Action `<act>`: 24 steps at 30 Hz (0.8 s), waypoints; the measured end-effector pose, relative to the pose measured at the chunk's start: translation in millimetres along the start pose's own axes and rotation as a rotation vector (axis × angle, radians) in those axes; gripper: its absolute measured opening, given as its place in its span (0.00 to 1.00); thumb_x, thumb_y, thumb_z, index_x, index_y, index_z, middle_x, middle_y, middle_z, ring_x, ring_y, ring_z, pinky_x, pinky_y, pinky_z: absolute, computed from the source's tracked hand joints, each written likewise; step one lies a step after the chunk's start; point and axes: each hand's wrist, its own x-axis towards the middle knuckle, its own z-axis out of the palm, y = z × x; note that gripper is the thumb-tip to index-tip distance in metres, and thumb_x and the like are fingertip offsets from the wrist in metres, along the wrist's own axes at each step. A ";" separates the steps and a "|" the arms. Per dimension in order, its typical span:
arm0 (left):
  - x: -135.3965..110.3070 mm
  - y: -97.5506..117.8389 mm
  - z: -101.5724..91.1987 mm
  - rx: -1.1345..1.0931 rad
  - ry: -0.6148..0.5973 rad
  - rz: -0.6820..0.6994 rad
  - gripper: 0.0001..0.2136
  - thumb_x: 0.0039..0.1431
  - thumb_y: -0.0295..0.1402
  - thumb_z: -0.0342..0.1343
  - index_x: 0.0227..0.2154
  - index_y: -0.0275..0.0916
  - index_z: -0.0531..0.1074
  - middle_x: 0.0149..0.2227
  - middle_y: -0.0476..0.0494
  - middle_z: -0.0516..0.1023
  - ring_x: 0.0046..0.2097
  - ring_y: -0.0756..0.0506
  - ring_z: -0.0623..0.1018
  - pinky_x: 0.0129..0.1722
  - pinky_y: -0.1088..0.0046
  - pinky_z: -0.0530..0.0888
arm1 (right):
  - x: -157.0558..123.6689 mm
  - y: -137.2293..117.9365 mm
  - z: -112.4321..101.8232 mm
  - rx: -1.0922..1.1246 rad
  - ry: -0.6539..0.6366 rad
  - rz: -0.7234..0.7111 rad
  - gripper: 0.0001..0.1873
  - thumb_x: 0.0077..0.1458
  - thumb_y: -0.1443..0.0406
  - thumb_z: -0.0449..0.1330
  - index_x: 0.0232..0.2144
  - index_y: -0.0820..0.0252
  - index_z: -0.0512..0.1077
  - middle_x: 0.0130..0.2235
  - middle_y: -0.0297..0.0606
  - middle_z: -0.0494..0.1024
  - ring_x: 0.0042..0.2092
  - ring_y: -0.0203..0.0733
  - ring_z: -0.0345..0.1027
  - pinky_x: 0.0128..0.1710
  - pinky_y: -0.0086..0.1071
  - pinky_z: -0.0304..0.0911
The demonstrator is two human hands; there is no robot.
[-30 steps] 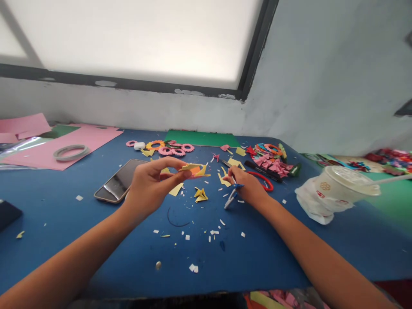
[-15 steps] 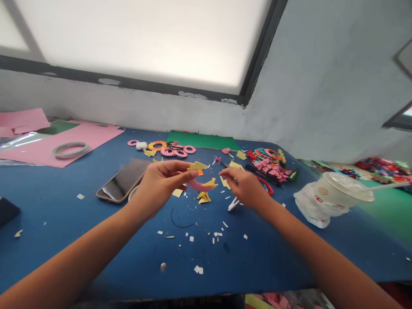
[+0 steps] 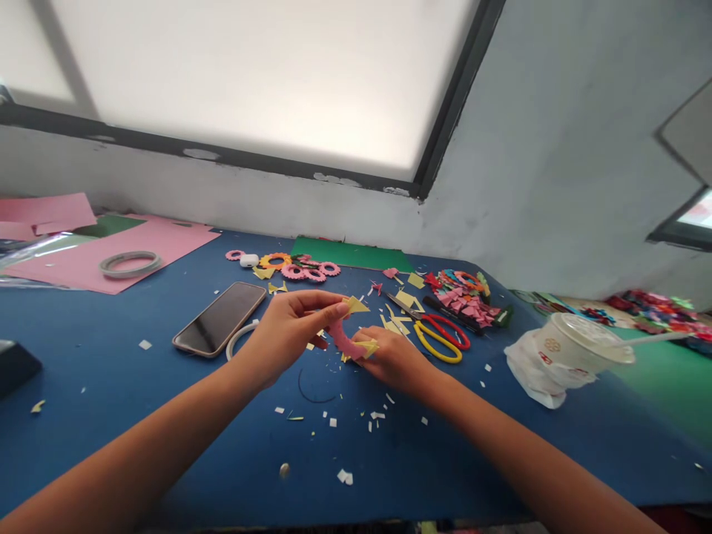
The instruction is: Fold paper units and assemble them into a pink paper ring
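Thumb and fingers of my left hand are closed on the upper end of a curved pink scalloped paper ring, part of which is hidden. A folded yellow paper piece sticks out at that upper end, beside the thumb. At the ring's lower end my right hand has its fingers closed around another yellow paper piece; the fingertips are partly hidden. Scissors with red and yellow handles lie on the blue table just beyond my right hand.
A phone and a white tape ring lie left of my hands. Paper rings and a colourful paper pile sit farther back. At right stands a bagged cup with a straw. Paper scraps dot the blue table.
My right hand has come left and down to the ring's lower end, uncovering the scissors. My left hand still holds the ring. The view has shifted slightly.
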 end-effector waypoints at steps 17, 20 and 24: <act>0.9 0.0 1.1 0.030 0.011 -0.027 0.11 0.50 0.40 0.59 0.34 0.40 0.76 0.30 0.46 0.79 0.29 0.51 0.75 0.25 0.80 0.71 | 0.4 -1.1 8.1 -0.018 -0.037 -0.048 0.11 0.52 0.58 0.61 0.34 0.60 0.72 0.36 0.39 0.75 0.39 0.44 0.66 0.41 0.36 0.58; 0.7 -1.5 1.3 0.035 0.013 -0.026 0.11 0.50 0.40 0.59 0.34 0.40 0.76 0.29 0.46 0.78 0.27 0.51 0.75 0.24 0.81 0.71 | -0.4 -4.4 12.1 -0.009 -0.002 -0.047 0.07 0.55 0.63 0.58 0.35 0.60 0.73 0.38 0.39 0.75 0.41 0.44 0.66 0.43 0.37 0.57; 1.0 -1.9 0.8 0.032 -0.005 -0.031 0.10 0.50 0.40 0.59 0.33 0.42 0.76 0.29 0.48 0.78 0.26 0.52 0.74 0.24 0.81 0.70 | -2.0 -5.6 14.1 0.052 0.022 -0.010 0.12 0.54 0.63 0.59 0.42 0.62 0.70 0.42 0.41 0.75 0.44 0.46 0.66 0.46 0.39 0.57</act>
